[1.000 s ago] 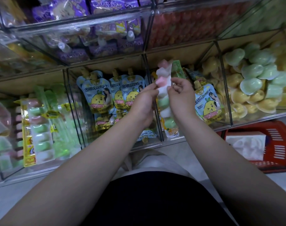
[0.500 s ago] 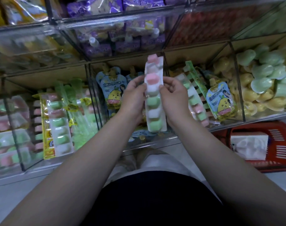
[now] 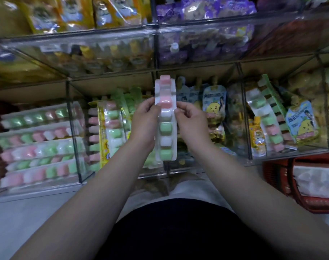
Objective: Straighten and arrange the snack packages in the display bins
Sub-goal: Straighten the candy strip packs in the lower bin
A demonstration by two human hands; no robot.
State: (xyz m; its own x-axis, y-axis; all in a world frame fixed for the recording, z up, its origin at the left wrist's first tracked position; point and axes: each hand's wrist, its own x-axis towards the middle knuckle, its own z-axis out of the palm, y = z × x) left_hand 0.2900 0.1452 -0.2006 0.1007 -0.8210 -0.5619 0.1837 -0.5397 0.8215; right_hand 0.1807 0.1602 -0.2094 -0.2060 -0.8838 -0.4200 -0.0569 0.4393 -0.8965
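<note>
Left hand (image 3: 144, 124) and right hand (image 3: 192, 126) each pinch 1 upright jelly strip (image 3: 166, 128) by its edges. Risk: slick film slips, strip drops short of the 9 o'clock bin (image 3: 76, 147).

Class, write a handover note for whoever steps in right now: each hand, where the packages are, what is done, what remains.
Left hand and right hand both pinch the upright jelly strip by its edges, in front of the bins.
Far-left bin: strips stacked flat, looks tidy.
Right bin: another strip leans among drink pouches.
Remaining: shelve the held strip; sort that bin.
</note>
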